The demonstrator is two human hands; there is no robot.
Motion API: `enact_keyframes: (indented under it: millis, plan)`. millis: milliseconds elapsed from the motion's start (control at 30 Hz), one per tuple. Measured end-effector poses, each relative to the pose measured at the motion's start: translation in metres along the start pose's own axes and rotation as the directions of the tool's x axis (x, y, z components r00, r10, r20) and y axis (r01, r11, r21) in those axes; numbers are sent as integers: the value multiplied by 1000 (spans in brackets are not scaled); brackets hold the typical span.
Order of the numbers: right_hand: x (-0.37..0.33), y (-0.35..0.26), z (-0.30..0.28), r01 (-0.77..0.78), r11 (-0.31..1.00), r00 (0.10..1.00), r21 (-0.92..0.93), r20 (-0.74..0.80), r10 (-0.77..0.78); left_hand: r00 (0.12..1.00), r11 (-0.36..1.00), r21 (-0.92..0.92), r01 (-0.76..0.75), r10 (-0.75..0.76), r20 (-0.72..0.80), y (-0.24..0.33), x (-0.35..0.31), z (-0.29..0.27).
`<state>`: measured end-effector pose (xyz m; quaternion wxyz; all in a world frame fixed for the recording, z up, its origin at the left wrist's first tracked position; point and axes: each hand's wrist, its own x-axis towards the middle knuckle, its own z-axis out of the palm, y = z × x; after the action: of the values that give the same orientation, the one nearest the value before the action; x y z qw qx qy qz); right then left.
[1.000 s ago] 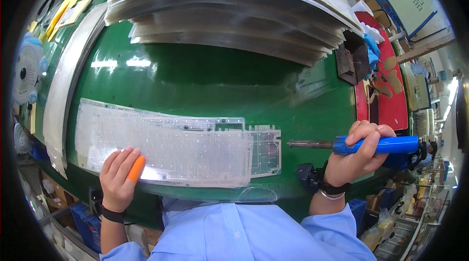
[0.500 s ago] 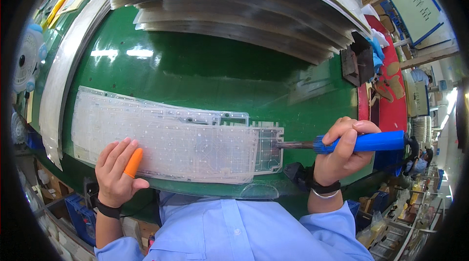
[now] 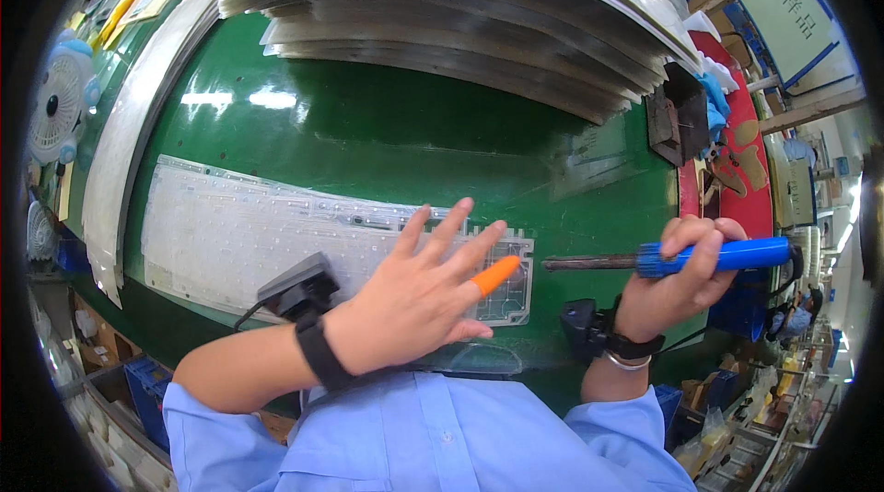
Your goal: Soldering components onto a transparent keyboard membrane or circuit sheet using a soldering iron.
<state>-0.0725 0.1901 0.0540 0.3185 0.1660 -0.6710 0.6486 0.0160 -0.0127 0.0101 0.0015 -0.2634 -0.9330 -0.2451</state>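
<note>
My left hand (image 3: 414, 303) is spread flat over the right part of a translucent plastic sheet (image 3: 230, 229) dotted with small pale spots. An orange finger cot (image 3: 497, 276) covers its index finger, which lies over the clear, line-patterned end (image 3: 517, 303) of the sheet stack. Whether the palm presses on the sheets is hard to tell. My right hand (image 3: 686, 262) is wrapped round the blue handle of a soldering iron (image 3: 727, 255). The iron's dark metal tip (image 3: 571, 263) points left, just off the sheet's right edge. Both wrists wear black straps with small black devices.
A tall stack of large thin sheets (image 3: 442, 31) stands at the back of the green table (image 3: 368, 133). A long grey-white panel stack (image 3: 124, 151) lies along the left side. A dark metal box (image 3: 679, 114) sits at the back right. A small fan (image 3: 60, 105) stands far left.
My left hand has moved right, from the sheet's lower left to its right end, with fingers now spread. The soldering iron has drawn back right, its tip leaving the sheet's end.
</note>
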Motion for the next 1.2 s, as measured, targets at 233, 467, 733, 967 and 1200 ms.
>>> enact_keyframes:
  millis: [233, 467, 733, 967, 1200]
  plan:
    - [9, 14, -29, -8, 1000, 992, -31, -128, 4, 993, 990, 105, -93, 85, 79, -3, 18, 11]
    - [8, 18, -30, -36, 999, 989, 8, -146, 37, 995, 990, 127, -60, 49, 91, 0, 16, 10]
    - [9, 18, -33, -50, 999, 976, -19, -212, 45, 952, 947, 273, 169, -228, 202, -17, -46, -22]
    - [9, 13, -31, -45, 997, 984, 58, -170, 54, 885, 812, 366, 453, -460, -76, -34, -90, -50]
    - [6, 19, -29, -73, 997, 980, 21, -187, 76, 901, 836, 479, 266, -39, -432, -40, 2, -101]
